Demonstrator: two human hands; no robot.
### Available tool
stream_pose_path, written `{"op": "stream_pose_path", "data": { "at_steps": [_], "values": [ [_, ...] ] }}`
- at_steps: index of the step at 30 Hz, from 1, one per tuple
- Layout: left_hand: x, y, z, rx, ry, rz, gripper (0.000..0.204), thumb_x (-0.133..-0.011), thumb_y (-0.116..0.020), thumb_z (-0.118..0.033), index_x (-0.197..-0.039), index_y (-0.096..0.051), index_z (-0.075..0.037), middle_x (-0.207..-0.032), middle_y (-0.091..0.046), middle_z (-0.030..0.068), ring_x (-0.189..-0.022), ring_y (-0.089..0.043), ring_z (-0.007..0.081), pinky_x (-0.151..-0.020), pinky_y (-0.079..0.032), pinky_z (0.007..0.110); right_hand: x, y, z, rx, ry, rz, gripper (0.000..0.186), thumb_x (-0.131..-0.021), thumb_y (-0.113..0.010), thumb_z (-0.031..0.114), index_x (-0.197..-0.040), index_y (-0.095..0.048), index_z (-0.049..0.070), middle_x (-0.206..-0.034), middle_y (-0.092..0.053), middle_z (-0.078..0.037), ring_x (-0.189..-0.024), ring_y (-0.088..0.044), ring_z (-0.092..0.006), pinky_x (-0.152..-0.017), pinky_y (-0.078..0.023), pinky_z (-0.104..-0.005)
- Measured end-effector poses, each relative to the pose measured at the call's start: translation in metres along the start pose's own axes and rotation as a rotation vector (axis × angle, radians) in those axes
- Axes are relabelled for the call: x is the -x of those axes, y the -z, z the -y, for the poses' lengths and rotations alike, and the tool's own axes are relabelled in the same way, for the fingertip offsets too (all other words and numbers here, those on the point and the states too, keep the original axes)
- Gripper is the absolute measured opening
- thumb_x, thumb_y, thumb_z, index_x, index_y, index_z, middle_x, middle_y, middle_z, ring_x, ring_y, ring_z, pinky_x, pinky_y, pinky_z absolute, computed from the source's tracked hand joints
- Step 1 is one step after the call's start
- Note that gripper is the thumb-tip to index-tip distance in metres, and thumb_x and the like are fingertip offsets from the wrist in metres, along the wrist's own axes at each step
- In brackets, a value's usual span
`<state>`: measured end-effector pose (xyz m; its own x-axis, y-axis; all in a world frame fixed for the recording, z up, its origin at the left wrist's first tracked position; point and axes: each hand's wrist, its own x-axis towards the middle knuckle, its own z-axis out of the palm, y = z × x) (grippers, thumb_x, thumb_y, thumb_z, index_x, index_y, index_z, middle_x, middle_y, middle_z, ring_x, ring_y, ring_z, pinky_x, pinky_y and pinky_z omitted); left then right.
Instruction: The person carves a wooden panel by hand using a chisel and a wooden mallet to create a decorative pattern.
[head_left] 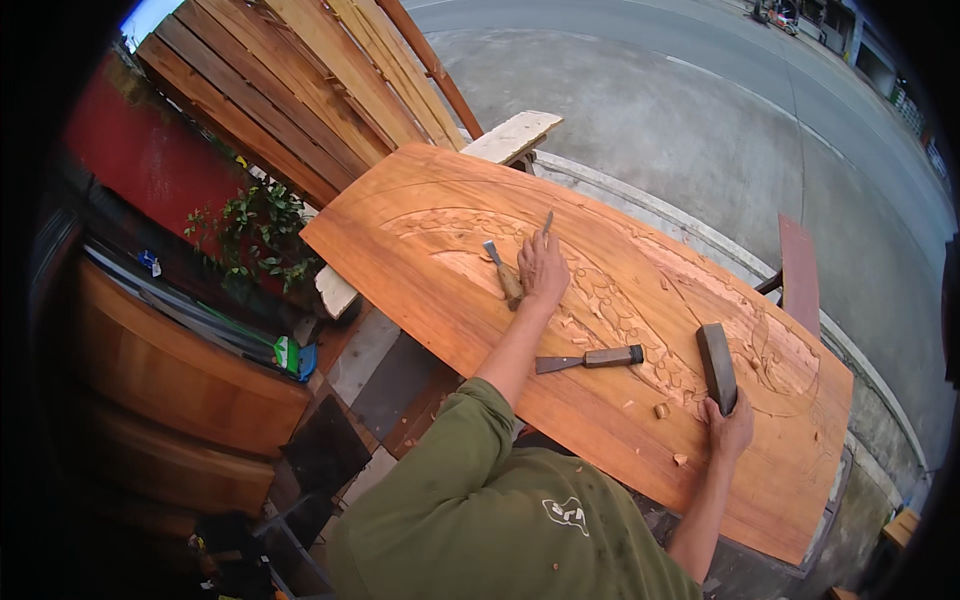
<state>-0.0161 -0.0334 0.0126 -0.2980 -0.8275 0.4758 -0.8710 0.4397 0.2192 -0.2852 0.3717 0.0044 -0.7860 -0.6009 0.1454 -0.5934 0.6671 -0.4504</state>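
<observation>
My left hand (543, 268) is closed around a thin chisel (548, 222) whose metal blade sticks out past the fingers, over the carved part of a wide wooden panel (430, 300). Just left of that hand lies a second chisel (507, 280) with a wooden handle. A wide-bladed chisel (595, 358), its handle capped by a dark ring, rests between my two hands. To the right, my right hand (730, 425) grips the near end of a dark rectangular wooden block (716, 362). Leaf-like relief and loose chips cover the panel's middle.
Long planks (290, 90) lean at the back left, beside a leafy plant (262, 228). Carved-edge doors or boards (190, 350) stand at left. Pale support boards (515, 137) jut out under the panel. Beyond runs a grey road (650, 120). A small wood offcut (661, 411) sits nearby.
</observation>
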Motion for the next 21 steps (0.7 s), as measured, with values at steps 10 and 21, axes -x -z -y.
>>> {"op": "stream_pose_path", "data": {
  "at_steps": [10,21],
  "values": [
    [-0.049,-0.044,0.060,0.021,0.089,0.364,0.057,-0.098,-0.069,-0.015,-0.154,-0.056,-0.014,-0.123,-0.064,0.0254,-0.119,-0.065,0.0447,-0.099,-0.055,0.055,0.003,0.001,0.016,-0.059,-0.061,0.013,0.072,-0.082,-0.094,0.033,-0.145,-0.067,0.011,-0.132,-0.073,-0.014,-0.124,-0.067,-0.0366,-0.105,-0.054,-0.0478],
    [-0.040,0.061,0.092,0.154,0.412,0.140,0.066,-0.091,-0.072,-0.025,-0.154,-0.062,-0.010,-0.103,-0.068,0.0256,-0.101,-0.072,0.0427,-0.091,-0.060,0.052,-0.004,0.000,0.006,-0.026,-0.063,0.000,0.074,-0.081,-0.094,0.029,-0.146,-0.066,0.008,-0.136,-0.072,-0.017,-0.126,-0.067,-0.0382,-0.107,-0.053,-0.0478]
  ]
}}
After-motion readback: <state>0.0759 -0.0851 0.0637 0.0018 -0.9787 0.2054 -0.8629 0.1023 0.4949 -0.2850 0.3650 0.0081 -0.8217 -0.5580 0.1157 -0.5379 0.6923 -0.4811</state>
